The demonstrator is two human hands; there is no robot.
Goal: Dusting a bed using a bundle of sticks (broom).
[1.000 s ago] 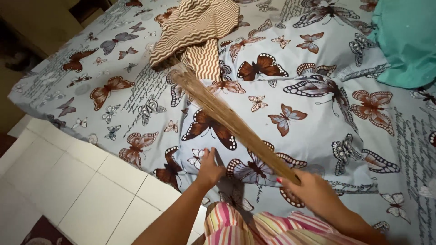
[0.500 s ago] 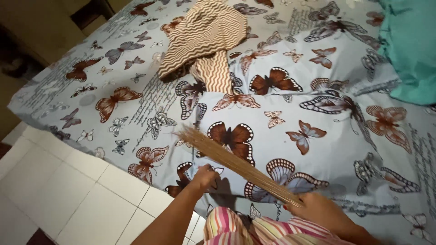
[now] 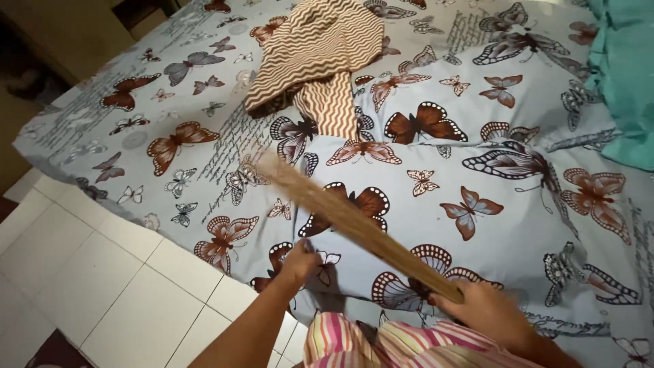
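My right hand [image 3: 485, 311] grips the handle end of a brown stick broom [image 3: 347, 221], whose bristle tips reach up and left over the bed and look blurred. My left hand [image 3: 300, 259] rests on the near corner of a pillow [image 3: 490, 225] in a pale blue butterfly-print case. The pillow lies on a bed sheet [image 3: 157, 123] of the same print. A brown and cream zigzag-striped cloth [image 3: 320, 54] lies crumpled at the far middle of the bed.
A teal cloth [image 3: 630, 82] covers the bed's far right. White floor tiles [image 3: 102, 279] run along the bed's left edge. My striped pink garment [image 3: 381, 344] fills the bottom middle.
The broom swept down toward the bed edge, then lifted again, its tips now higher and further left. My left hand has stayed at the pillow corner.
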